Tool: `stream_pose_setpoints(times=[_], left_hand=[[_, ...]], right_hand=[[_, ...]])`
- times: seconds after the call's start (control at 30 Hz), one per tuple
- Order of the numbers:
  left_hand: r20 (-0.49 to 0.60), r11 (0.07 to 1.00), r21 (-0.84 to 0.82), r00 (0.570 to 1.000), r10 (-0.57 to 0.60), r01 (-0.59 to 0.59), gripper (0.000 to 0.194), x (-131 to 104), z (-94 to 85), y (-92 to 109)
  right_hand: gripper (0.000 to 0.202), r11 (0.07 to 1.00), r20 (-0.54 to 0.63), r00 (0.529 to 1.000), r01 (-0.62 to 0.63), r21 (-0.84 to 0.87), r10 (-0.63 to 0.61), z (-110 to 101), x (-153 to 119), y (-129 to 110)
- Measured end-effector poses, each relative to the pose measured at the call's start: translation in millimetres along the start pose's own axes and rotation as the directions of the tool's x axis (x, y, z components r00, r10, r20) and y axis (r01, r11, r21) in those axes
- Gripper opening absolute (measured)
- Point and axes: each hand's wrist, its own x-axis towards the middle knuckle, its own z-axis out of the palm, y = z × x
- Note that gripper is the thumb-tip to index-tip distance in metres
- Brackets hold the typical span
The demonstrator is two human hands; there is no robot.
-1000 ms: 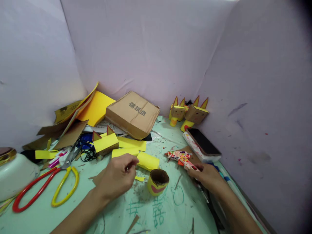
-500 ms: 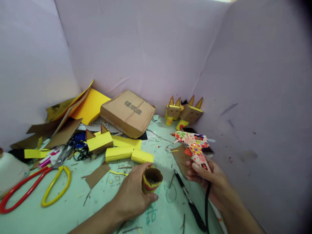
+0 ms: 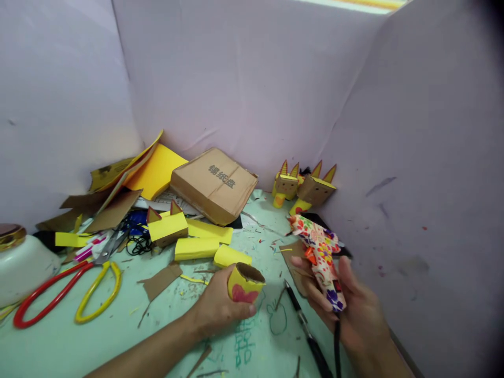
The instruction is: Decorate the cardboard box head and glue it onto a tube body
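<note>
My left hand (image 3: 218, 307) is closed around a short yellow-covered cardboard tube (image 3: 246, 286) with a red heart on its side; its hollow end faces up and tilts a little away. A flower-patterned hot glue gun (image 3: 321, 254) rests in my right hand (image 3: 354, 310), fingers beneath the handle and thumb raised at its side. The gun's tip points up and to the left. Just beyond the tube lie two yellow paper rolls (image 3: 197, 249) and a box-shaped head with brown ears (image 3: 168, 229). A black pen (image 3: 307, 328) lies between my hands.
Finished eared figures (image 3: 313, 191) stand at the back right wall. A cardboard box (image 3: 214, 184) leans at the back, beside yellow and brown sheets (image 3: 157, 170). Scissors (image 3: 96, 283) with red and yellow handles and a white container (image 3: 25, 268) are on the left. Scraps litter the green tabletop (image 3: 129, 346).
The tube has tilted, bringing its red heart into view. My right hand has turned and its grip on the glue gun has loosened, the thumb lifting off. The view has shifted slightly.
</note>
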Motion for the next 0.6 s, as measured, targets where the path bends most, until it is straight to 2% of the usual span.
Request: stream_pose_setpoints(times=[0.1,0.23,0.37,0.5,0.6], left_hand=[[-0.020,0.999,0.048,0.999,0.025,-0.024,0.034,-1.6,1.9,-1.8],[-0.046,0.992,0.117,0.998,0.053,-0.047,0.026,-2.3,0.9,-3.3],[-0.083,0.980,0.192,0.994,0.065,-0.048,0.027,-2.4,-3.5,-3.3],[-0.120,0.967,0.249,0.990,0.078,-0.046,0.032,-1.3,-8.2,-3.4],[-0.124,0.960,0.276,0.989,0.086,-0.049,0.033,-0.1,-9.4,-3.7]], right_hand=[[0.048,0.997,-0.072,0.995,0.070,-0.021,-0.071,1.4,-4.4,0.1],[0.040,0.983,-0.064,0.986,0.149,-0.104,-0.156,3.4,-11.8,0.8],[0.042,0.910,-0.013,0.968,0.230,-0.347,-0.249,-2.2,-11.5,5.3],[0.051,0.851,-0.010,0.968,0.214,-0.480,-0.250,-16.1,-6.5,11.2],[0.051,0.811,0.038,0.973,0.211,-0.546,-0.227,-26.9,-5.1,10.6]])
